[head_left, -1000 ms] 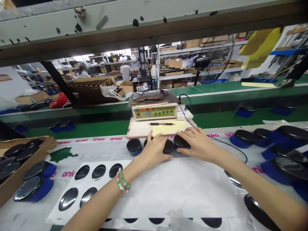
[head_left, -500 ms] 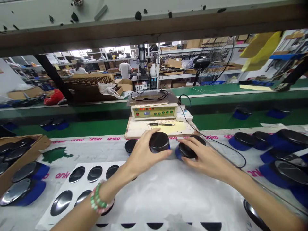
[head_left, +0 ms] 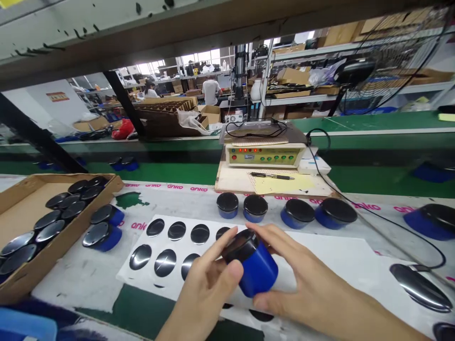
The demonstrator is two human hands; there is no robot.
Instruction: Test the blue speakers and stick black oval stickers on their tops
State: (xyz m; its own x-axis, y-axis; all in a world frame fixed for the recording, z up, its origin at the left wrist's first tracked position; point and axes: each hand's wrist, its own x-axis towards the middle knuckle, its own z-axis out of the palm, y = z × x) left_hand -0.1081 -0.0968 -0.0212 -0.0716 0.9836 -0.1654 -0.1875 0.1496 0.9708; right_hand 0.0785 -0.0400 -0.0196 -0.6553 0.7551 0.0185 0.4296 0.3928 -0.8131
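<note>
Both my hands are on one short blue cylinder (head_left: 259, 271) with a black top, held tilted above the white sheet. My right hand (head_left: 302, 279) wraps the blue body, thumb below and fingers over the top edge. At the black end, my left hand (head_left: 209, 279) closes its thumb and fingers on the rim. The cylinder's far side is hidden. Beneath and left of my hands lies a white sheet with rows of glossy black discs (head_left: 165, 263). Behind stands a row of similar cylinders, among them a blue cylinder with a black top (head_left: 297, 213).
A cardboard tray (head_left: 83, 225) of black-topped pieces is at the left, with two cylinders beside it. At the back, a control box (head_left: 265, 156) with lit displays sits on a board with a pen (head_left: 272, 175). A black cable (head_left: 391, 218) runs down the right side.
My hands were on separate cylinders at the back; now both hold one, raised nearer me and tilted. The view has turned, shifting the scene rightward and showing more of the tray.
</note>
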